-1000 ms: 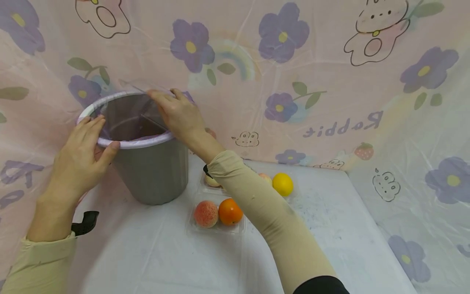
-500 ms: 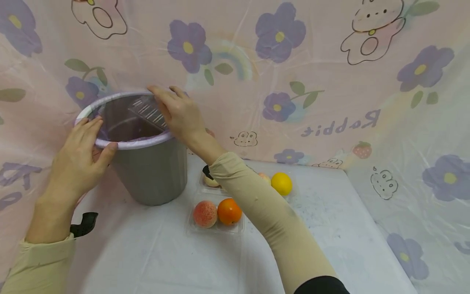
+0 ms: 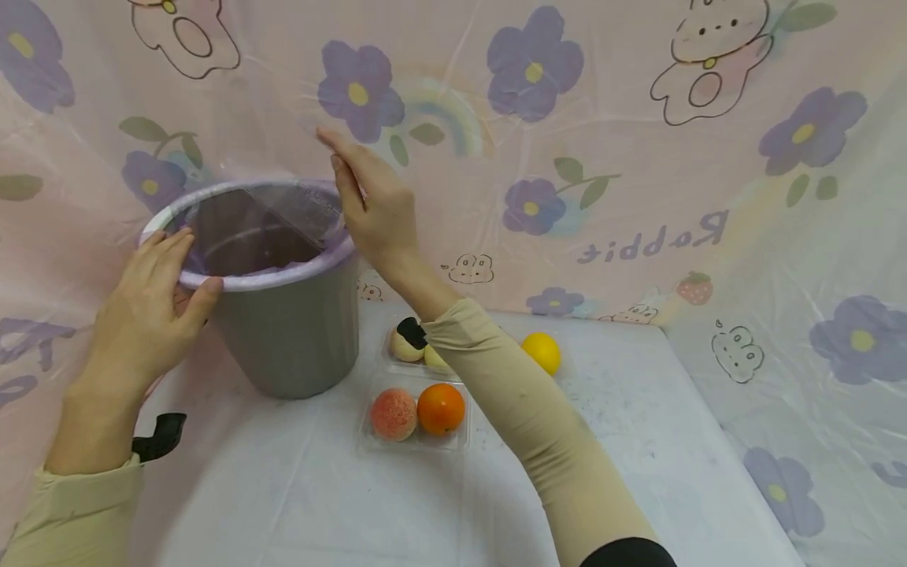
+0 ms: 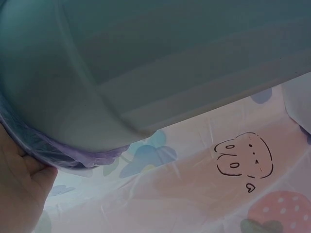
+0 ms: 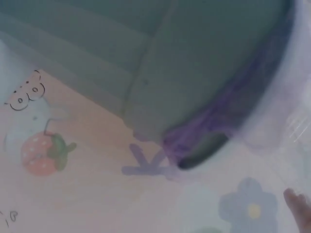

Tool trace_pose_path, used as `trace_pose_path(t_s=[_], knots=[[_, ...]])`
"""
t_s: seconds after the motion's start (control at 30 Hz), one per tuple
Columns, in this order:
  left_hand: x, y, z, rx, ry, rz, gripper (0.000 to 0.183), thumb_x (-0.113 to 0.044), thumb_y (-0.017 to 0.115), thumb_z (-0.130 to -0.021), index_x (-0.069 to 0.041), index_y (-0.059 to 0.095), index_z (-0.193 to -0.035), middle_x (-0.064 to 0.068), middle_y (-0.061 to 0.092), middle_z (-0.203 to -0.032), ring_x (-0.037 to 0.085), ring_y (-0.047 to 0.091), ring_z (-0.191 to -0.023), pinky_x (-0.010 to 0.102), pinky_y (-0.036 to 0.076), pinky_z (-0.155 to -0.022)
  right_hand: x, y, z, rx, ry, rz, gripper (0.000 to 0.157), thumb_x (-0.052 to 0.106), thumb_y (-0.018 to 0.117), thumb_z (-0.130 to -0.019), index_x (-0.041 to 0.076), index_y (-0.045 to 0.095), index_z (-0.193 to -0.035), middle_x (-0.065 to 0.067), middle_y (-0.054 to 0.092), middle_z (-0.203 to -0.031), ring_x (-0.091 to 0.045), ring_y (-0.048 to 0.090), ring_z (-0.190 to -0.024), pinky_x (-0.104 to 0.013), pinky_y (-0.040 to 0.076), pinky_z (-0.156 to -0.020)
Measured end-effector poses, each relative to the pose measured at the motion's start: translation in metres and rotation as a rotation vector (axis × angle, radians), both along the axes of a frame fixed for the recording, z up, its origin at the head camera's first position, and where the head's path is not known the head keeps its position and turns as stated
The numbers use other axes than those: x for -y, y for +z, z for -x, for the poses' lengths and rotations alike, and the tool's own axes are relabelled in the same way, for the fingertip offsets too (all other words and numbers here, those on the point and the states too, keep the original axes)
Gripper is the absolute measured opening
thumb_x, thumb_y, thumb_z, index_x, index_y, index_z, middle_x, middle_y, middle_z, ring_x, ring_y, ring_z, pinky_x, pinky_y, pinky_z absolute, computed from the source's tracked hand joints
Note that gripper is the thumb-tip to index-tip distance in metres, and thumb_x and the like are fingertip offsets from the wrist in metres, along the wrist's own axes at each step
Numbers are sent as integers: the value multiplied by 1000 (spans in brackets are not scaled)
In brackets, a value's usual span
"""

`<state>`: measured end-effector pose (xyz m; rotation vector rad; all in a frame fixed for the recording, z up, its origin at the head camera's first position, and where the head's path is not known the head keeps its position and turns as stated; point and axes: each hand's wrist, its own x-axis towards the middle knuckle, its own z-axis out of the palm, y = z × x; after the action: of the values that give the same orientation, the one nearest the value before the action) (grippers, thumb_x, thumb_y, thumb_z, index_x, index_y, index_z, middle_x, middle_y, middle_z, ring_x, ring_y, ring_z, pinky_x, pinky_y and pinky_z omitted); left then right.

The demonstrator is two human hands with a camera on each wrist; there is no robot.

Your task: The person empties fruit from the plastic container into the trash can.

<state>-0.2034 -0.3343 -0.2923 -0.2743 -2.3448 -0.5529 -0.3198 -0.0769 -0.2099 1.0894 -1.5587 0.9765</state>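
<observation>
A grey bin [image 3: 298, 339] with a purple liner [image 3: 265, 278] folded over its rim stands at the left of the table. My left hand [image 3: 145, 307] grips the near left rim, with fingers over the top and thumb low at the front; the left wrist view shows its thumb [image 4: 46, 174] at the liner edge. My right hand [image 3: 383, 209] is raised over the right rim, index finger stretched up and left. Below it, a clear plastic piece [image 3: 301, 211] slants across the bin's mouth; I cannot tell whether the fingers hold it. The bin's bottom is hidden.
Right of the bin, a clear container [image 3: 414, 446] holds a peach [image 3: 394, 414] and an orange [image 3: 441, 409]. Behind, another clear container with pale fruit [image 3: 406, 345] is partly hidden by the right sleeve [image 3: 524, 402]. A yellow fruit [image 3: 542, 353] lies beyond. A patterned curtain [image 3: 460, 47] closes the back.
My right hand has lifted from the rim and shifted right. The clear plastic piece has changed its tilt and shows more inside the mouth. The left hand keeps its place on the rim.
</observation>
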Motion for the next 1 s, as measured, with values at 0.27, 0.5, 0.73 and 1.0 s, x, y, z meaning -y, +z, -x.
trace_pose_path(t_s=[0.27, 0.5, 0.73, 1.0], knots=[[-1, 0, 0, -7, -5, -1, 63, -40, 51, -95, -3, 38, -144, 16, 37, -148, 31, 23, -142, 46, 16, -116, -32, 2, -9, 5, 89, 133, 27, 6, 50, -97, -3, 62, -120, -12, 66, -117, -5, 49, -69, -19, 41, -63], [-1, 0, 2, -22, -15, 6, 63, -40, 50, -95, 0, 39, -142, 20, 39, -146, 34, 23, -141, 43, 14, -117, -75, -1, -31, 118, 177, 238, 24, -8, 51, -92, -14, 60, -114, -24, 65, -113, -18, 65, -101, -24, 54, -72], [-1, -2, 4, -17, -28, 13, 62, -39, 50, -96, 2, 39, -142, 23, 38, -145, 36, 23, -141, 42, 13, -117, -130, -21, -43, 250, 119, 273, 25, -8, 48, -94, -14, 58, -116, -25, 64, -114, -24, 65, -102, -35, 57, -74], [0, -2, 4, -20, -19, 13, 62, -39, 50, -95, -1, 38, -143, 20, 38, -147, 33, 23, -142, 41, 14, -117, -192, -52, -44, 463, 211, 292, 30, -4, 43, -97, -12, 53, -124, -23, 60, -123, -35, 61, -107, -54, 52, -77]])
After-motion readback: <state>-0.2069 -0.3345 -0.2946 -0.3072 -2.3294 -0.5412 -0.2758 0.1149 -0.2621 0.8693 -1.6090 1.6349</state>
